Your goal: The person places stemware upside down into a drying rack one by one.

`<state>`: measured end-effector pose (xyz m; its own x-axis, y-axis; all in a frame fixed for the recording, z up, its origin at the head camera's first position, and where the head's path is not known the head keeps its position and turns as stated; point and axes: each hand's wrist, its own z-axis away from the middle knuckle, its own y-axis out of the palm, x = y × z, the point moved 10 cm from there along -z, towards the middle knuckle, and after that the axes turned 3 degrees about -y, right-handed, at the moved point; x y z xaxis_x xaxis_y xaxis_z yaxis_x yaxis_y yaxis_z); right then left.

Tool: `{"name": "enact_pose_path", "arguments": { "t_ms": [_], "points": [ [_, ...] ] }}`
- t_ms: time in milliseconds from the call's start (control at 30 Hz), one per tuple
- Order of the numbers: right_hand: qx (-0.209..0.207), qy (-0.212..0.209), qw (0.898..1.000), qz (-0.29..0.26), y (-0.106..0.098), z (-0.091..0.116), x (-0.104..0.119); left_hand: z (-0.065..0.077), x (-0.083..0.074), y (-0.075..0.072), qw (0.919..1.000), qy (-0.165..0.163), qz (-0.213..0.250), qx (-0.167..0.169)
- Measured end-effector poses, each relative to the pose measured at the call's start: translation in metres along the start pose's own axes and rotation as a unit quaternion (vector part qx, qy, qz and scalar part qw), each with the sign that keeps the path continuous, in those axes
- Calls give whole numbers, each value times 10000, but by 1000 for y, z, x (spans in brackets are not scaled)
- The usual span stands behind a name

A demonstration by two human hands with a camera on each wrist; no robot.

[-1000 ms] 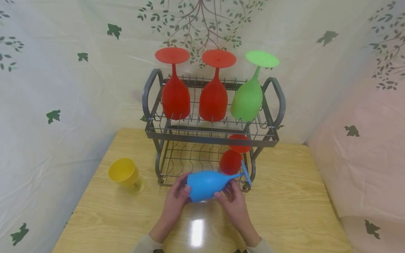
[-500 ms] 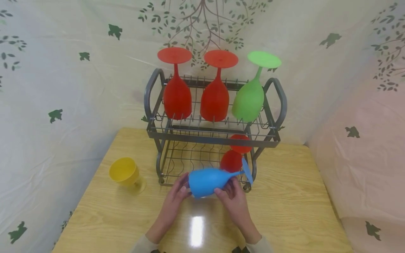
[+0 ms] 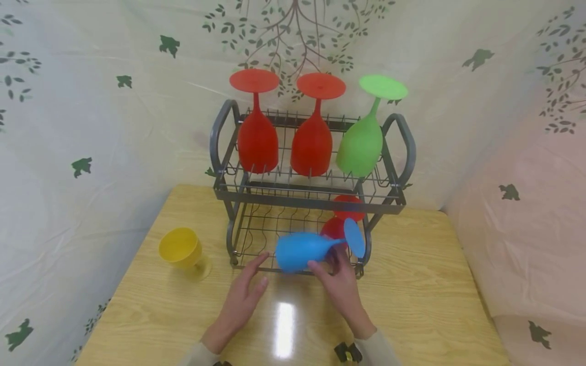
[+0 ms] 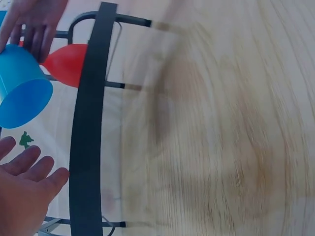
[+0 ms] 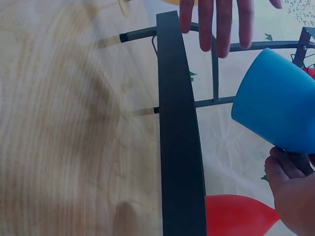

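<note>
A blue plastic wine glass lies nearly on its side in the air, over the front of the rack's lower tier. Its mouth faces left and its foot points right. My right hand grips it from below, by the stem end of the bowl. My left hand is apart from the glass, fingers stretched out. In the left wrist view a gap shows between the left hand and the glass's mouth. Behind the blue glass, a red wine glass stands upside down on the lower tier, partly hidden.
The dark metal two-tier dish rack stands at the table's back. Upside down on its top tier are two red wine glasses and a green one. A yellow goblet stands left of the rack on the wooden table.
My left hand has let go of the blue glass and drawn back toward me. My right hand has carried the glass slightly away and its foot has turned to face me more.
</note>
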<state>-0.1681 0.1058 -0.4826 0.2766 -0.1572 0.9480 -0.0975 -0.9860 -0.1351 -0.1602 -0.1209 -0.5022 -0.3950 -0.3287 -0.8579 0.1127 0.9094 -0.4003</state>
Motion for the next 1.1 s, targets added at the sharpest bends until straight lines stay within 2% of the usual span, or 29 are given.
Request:
{"name": "enact_pose_path", "arguments": {
  "t_ms": [200,333,633,800,967,1100],
  "points": [
    [-54,-191,9987,464,0,-10,5,3,-1,0,9967,299,-749,52],
    [-86,-364,9967,716,0,-16,10,6,2,2,9934,285,-1093,204],
    [-62,-748,9939,804,5,-30,17,8,3,7,9824,444,-1761,428],
    [-77,-718,9916,1073,7,-33,14,9,1,10,9721,637,-2206,480],
    [18,-694,9912,1129,11,-36,14,8,0,13,9597,669,-2665,590],
    [91,-664,9876,1417,14,-40,15,8,1,14,9500,647,-2989,636]
  ]
}}
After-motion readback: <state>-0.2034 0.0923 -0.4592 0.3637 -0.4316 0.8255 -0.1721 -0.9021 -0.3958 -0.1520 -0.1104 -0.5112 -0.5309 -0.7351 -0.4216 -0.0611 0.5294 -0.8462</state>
